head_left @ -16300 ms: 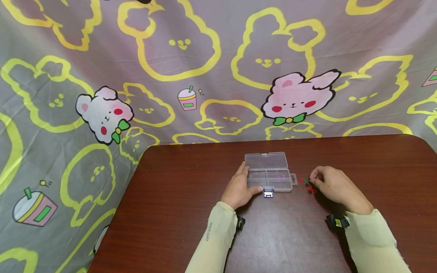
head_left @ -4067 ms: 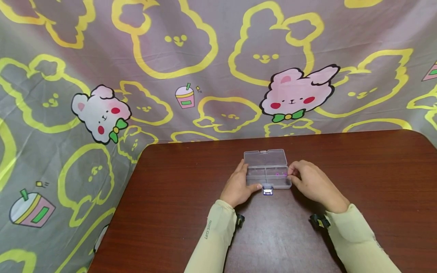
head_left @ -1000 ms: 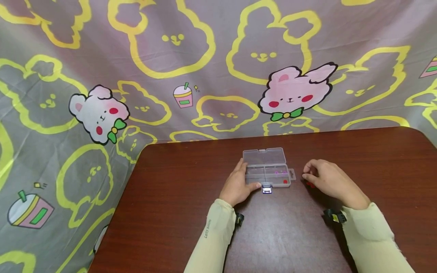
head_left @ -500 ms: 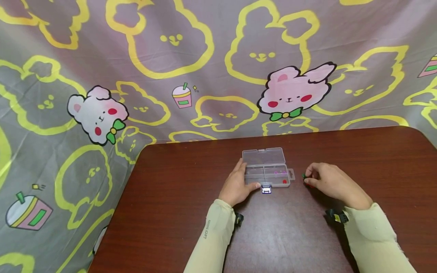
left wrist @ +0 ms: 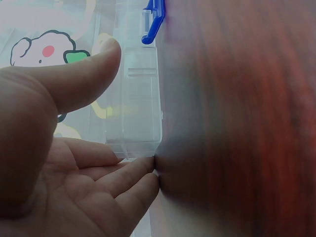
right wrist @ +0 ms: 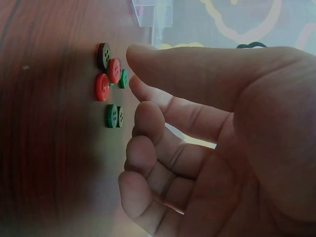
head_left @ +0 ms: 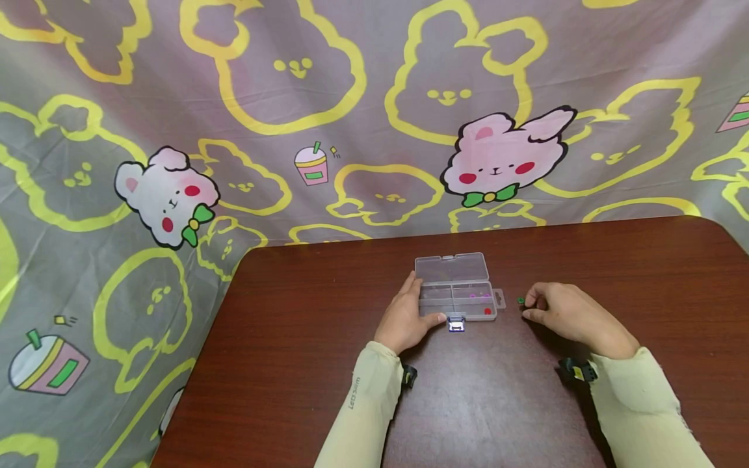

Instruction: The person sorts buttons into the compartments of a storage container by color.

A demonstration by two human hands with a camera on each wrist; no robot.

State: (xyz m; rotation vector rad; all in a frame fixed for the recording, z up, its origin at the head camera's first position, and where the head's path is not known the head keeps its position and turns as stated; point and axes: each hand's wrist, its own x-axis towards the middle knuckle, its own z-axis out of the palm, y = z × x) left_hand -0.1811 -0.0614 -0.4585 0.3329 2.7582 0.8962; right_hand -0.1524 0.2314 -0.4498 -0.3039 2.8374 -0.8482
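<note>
A clear plastic compartment box (head_left: 435, 311) stands with its lid (head_left: 450, 267) raised. My left hand (head_left: 402, 320) holds its left end, thumb at the front edge and fingers along the side. Pink-purple buttons (head_left: 473, 296) lie in the back right compartment, a red button (head_left: 488, 311) in the front right one. Right of the box, my right hand (head_left: 570, 317) hovers low with loosely bent fingers. Its thumb and index tips are apart with nothing between them, close to several loose buttons: red (right wrist: 102, 87), green (right wrist: 112, 116) and dark (right wrist: 103, 55). In the head view the hand hides most; one green button (head_left: 521, 300) shows.
The blue front latch (head_left: 456, 324) hangs down in front of the box, and a hanging tab (head_left: 500, 298) sticks out at its right end. Behind the brown table (head_left: 328, 338) hangs a patterned curtain (head_left: 374, 143).
Since about four seconds ago, a red button has come into the front right compartment and my right hand has moved from the box to the loose buttons. My left hand stays put.
</note>
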